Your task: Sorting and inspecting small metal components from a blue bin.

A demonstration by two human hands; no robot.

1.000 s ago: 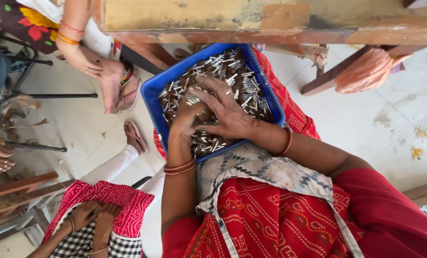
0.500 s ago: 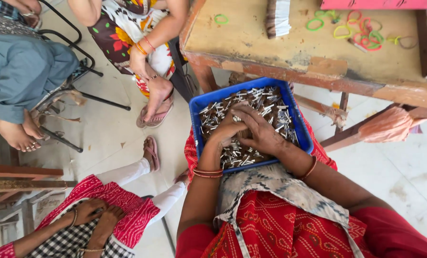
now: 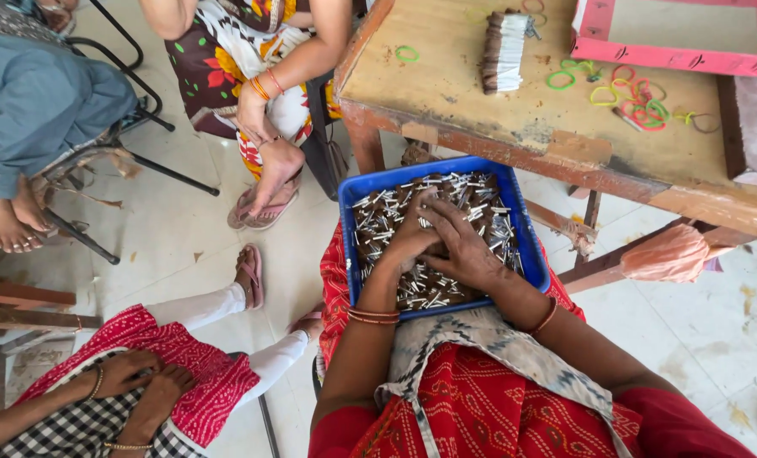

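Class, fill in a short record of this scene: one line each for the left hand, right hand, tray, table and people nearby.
left hand: resting in the small sticks
right hand: spread over the sticks, beside the left
tray: blue, on the lap, full of dark sticks with pale tips
table: wooden, with coloured rubber bands and one tied bundle
nearby: three other seated people

Worn wooden table (image 3: 480,102), paint chipped along the front edge. Lay near the back edge: a banded bundle of sticks (image 3: 503,53). Sat at the back right corner: a pink frame (image 3: 679,55). Scattered beside it toward the right edge: coloured rubber bands (image 3: 633,92). One green band (image 3: 406,53) near the left edge.
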